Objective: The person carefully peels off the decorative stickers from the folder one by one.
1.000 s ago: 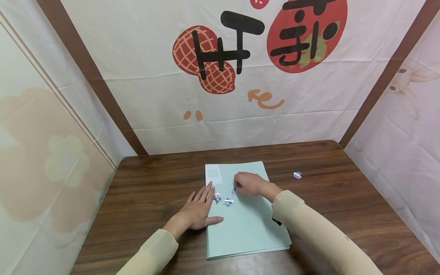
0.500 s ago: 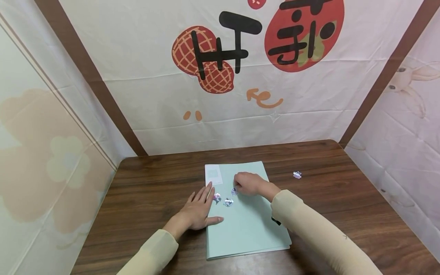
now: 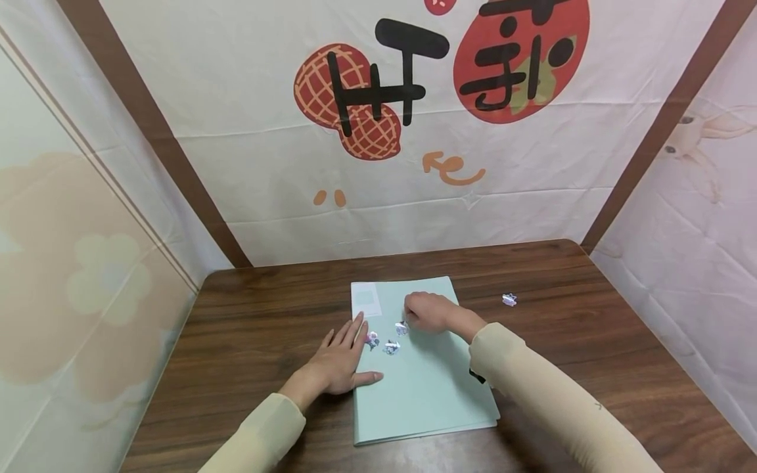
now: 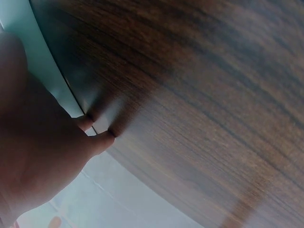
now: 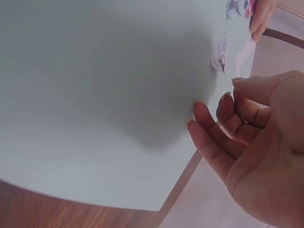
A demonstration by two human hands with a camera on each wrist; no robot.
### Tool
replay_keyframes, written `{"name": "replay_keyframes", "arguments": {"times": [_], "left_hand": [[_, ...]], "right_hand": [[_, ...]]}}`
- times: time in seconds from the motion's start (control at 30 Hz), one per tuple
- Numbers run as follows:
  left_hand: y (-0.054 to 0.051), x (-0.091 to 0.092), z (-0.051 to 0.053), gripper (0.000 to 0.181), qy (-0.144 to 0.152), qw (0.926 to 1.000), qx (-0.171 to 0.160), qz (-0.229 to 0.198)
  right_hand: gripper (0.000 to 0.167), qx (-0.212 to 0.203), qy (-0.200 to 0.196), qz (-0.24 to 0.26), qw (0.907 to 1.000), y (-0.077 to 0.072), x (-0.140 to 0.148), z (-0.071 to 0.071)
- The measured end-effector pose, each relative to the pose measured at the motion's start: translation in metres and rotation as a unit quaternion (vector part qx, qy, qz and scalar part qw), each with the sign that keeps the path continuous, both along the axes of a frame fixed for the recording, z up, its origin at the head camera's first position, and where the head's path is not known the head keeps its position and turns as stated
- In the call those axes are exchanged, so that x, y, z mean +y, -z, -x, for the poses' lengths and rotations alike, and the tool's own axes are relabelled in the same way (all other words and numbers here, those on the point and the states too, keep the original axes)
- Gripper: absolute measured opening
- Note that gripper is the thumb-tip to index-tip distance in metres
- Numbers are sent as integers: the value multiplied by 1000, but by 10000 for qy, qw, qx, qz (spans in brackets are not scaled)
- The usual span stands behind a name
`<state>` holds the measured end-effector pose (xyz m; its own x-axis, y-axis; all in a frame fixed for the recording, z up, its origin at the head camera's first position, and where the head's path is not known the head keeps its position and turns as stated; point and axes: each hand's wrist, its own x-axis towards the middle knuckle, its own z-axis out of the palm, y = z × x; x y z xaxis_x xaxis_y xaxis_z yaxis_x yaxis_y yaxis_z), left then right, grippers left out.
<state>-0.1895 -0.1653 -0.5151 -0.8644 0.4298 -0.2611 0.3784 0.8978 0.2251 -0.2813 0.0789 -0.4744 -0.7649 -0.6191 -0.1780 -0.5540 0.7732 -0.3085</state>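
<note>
A pale green folder [image 3: 428, 394] lies on the table, with three small shiny stickers on its upper half: one [image 3: 372, 340] beside the left fingers, another [image 3: 391, 347], and a third [image 3: 402, 328] near the right hand. My left hand [image 3: 338, 368] rests spread across the folder's left edge; two of its fingertips touch the wood in the left wrist view. Just right of the third sticker [image 5: 219, 56], my right hand [image 3: 432, 311] is curled, its lower fingertips against the folder. In the right wrist view a gap shows between thumb and index finger of this hand [image 5: 259, 137], with nothing visible between.
Another shiny sticker [image 3: 509, 299] lies on the wooden table [image 3: 266, 315], right of the folder. A white label [image 3: 367, 299] is at the folder's upper left corner. Printed cloth [image 3: 266, 171] hangs behind the table and at both sides.
The right hand has shifted slightly away from the third sticker, which shows more fully now. The left hand stays in place on the folder. The head view has shifted slightly.
</note>
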Motion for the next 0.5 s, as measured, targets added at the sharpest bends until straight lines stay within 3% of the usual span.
{"name": "replay_keyframes", "arguments": {"times": [0.5], "left_hand": [[-5,1,-2,110,-17,10000,10,-75]], "right_hand": [[12,-50,-118,81,9999,7,-4,-2]]}}
